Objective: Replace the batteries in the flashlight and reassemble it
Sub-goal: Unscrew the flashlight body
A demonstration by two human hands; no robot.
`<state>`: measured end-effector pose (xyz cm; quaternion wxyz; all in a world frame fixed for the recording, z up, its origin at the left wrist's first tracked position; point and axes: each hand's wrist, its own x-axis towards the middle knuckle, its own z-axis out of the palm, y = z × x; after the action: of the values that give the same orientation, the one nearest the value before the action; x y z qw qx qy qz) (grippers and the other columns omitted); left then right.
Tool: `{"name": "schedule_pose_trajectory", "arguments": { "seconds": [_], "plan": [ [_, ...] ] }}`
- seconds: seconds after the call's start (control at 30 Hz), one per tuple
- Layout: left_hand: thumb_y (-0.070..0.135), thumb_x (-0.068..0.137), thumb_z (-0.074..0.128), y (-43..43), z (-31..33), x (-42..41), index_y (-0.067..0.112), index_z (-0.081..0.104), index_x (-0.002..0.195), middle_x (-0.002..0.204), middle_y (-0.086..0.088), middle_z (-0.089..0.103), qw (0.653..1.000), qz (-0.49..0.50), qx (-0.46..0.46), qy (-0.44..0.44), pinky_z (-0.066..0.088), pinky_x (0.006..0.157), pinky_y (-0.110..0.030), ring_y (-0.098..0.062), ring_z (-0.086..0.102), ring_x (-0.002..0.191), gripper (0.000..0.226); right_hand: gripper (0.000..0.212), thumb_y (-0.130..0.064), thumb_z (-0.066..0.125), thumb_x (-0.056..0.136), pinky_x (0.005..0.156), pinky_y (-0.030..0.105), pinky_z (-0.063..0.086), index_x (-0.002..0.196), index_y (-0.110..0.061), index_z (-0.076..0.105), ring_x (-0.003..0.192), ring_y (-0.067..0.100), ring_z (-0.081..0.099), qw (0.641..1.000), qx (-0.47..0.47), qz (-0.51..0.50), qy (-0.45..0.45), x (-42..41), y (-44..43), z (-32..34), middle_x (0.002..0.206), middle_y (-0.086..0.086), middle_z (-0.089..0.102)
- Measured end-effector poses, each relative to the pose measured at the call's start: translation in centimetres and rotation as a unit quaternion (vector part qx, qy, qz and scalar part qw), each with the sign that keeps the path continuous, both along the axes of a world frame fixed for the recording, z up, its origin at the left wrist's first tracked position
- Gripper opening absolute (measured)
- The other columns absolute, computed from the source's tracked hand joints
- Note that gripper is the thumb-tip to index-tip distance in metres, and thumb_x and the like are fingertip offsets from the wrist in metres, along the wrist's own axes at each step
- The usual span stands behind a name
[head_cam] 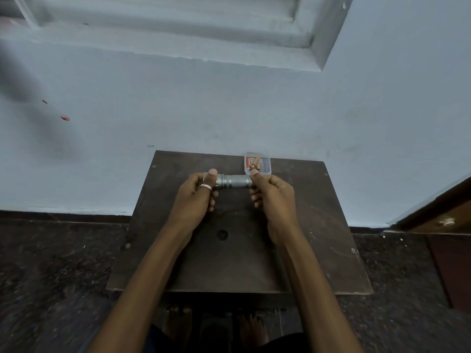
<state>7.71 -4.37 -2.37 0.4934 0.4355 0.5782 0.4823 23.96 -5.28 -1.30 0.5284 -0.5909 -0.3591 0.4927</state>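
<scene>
At frame centre, left hand [197, 193] and right hand [271, 191] each grip an end of the flashlight [233, 181] above the table [318, 225].

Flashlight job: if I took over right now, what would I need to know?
Left hand: gripping one end of the silver flashlight, ring on the thumb.
Right hand: gripping the other end.
The flashlight is held level above the dark wooden table, and looks in one piece.
The batteries lie in a small clear box at the table's far edge, just behind the right hand.
Done: I cannot tell whether any battery has been swapped.
Left: probably unscrew one end, change the batteries, screw it shut.
</scene>
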Motion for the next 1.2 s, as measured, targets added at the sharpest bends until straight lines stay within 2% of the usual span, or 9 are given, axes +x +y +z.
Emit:
{"name": "schedule_pose_trajectory", "arguments": {
  "seconds": [0.43, 0.6, 0.73, 0.8, 0.83, 0.9, 1.0, 1.1, 1.2],
  "plan": [
    [0.051, 0.097, 0.054, 0.5, 0.5, 0.0, 0.020, 0.065, 0.089, 0.067, 0.003, 0.053, 0.999, 0.031, -0.014, -0.004, 0.039, 0.052, -0.021, -0.006, 0.043, 0.054, 0.034, 0.021, -0.030, 0.063, 0.098, 0.060, 0.021, 0.049, 0.089, -0.011, 0.067, 0.066, 0.008, 0.055, 0.999, -0.011, 0.044, 0.004, -0.2, 0.6, -0.1, 0.074, 0.003, 0.062],
    [0.048, 0.097, 0.055, 0.7, 0.9, 0.0, 0.016, 0.063, 0.082, 0.063, 0.001, 0.051, 0.997, 0.060, -0.048, -0.031, 0.037, 0.050, -0.025, -0.009, 0.040, 0.050, 0.036, 0.012, -0.022, 0.065, 0.098, 0.070, 0.022, 0.052, 0.102, -0.011, 0.069, 0.072, 0.006, 0.058, 0.996, 0.040, 0.080, -0.020, 0.2, 0.4, 0.2, 0.079, -0.001, 0.064],
    [0.048, 0.096, 0.056, 0.7, 1.1, -0.2, 0.017, 0.063, 0.083, 0.064, 0.001, 0.052, 0.996, 0.061, -0.053, -0.035, 0.039, 0.051, -0.025, -0.009, 0.042, 0.051, 0.035, 0.017, -0.008, 0.070, 0.092, 0.091, 0.030, 0.055, 0.104, -0.020, 0.073, 0.095, 0.016, 0.066, 0.993, 0.048, 0.105, -0.009, 1.0, 0.6, 0.3, 0.100, 0.006, 0.072],
    [0.048, 0.096, 0.056, 0.6, 1.2, -0.2, 0.017, 0.063, 0.083, 0.064, 0.001, 0.052, 0.996, 0.062, -0.056, -0.034, 0.039, 0.051, -0.025, -0.009, 0.041, 0.051, 0.034, 0.016, -0.008, 0.070, 0.092, 0.094, 0.030, 0.055, 0.105, -0.018, 0.073, 0.099, 0.018, 0.068, 0.994, 0.037, 0.103, 0.006, 1.2, 0.7, 0.4, 0.104, 0.009, 0.074],
    [0.047, 0.097, 0.056, 0.5, 1.3, -0.1, 0.017, 0.063, 0.083, 0.064, 0.001, 0.051, 0.996, 0.062, -0.057, -0.033, 0.039, 0.051, -0.025, -0.009, 0.041, 0.051, 0.034, 0.013, -0.013, 0.069, 0.094, 0.093, 0.030, 0.056, 0.106, -0.013, 0.074, 0.098, 0.018, 0.069, 0.994, 0.030, 0.101, 0.016, 1.2, 0.6, 0.5, 0.103, 0.009, 0.074],
    [0.047, 0.097, 0.056, 0.3, 1.3, -0.1, 0.017, 0.062, 0.083, 0.065, 0.001, 0.051, 0.996, 0.059, -0.058, -0.027, 0.039, 0.052, -0.025, -0.008, 0.041, 0.052, 0.034, 0.026, -0.029, 0.064, 0.098, 0.085, 0.027, 0.059, 0.102, -0.005, 0.073, 0.087, 0.015, 0.069, 0.996, 0.009, 0.090, -0.001, 1.1, 0.6, 0.6, 0.094, 0.008, 0.074],
    [0.047, 0.097, 0.055, 0.2, 1.3, 0.1, 0.017, 0.062, 0.082, 0.067, 0.001, 0.051, 0.996, 0.060, -0.059, -0.015, 0.039, 0.053, -0.026, -0.009, 0.042, 0.053, 0.034, 0.041, -0.041, 0.059, 0.099, 0.064, 0.023, 0.056, 0.085, -0.005, 0.073, 0.063, 0.010, 0.066, 0.991, -0.010, 0.080, -0.108, 0.8, 0.8, 0.3, 0.073, 0.006, 0.072],
    [0.047, 0.097, 0.055, 0.3, 1.3, 0.2, 0.017, 0.062, 0.081, 0.067, 0.001, 0.052, 0.996, 0.066, -0.056, -0.002, 0.039, 0.054, -0.026, -0.009, 0.042, 0.054, 0.035, 0.039, -0.033, 0.062, 0.099, 0.060, 0.021, 0.053, 0.088, 0.003, 0.073, 0.058, 0.010, 0.061, 0.993, -0.008, 0.071, -0.093, 0.6, 1.0, 0.1, 0.068, 0.006, 0.068],
    [0.047, 0.097, 0.054, 0.4, 1.3, 0.2, 0.018, 0.062, 0.081, 0.067, 0.000, 0.052, 0.995, 0.071, -0.062, -0.006, 0.039, 0.055, -0.027, -0.010, 0.043, 0.055, 0.035, 0.015, -0.019, 0.067, 0.096, 0.072, 0.023, 0.054, 0.092, -0.008, 0.076, 0.072, 0.011, 0.064, 0.996, -0.001, 0.089, -0.020, 0.9, 1.2, 0.3, 0.076, 0.002, 0.070]
  ]
}}
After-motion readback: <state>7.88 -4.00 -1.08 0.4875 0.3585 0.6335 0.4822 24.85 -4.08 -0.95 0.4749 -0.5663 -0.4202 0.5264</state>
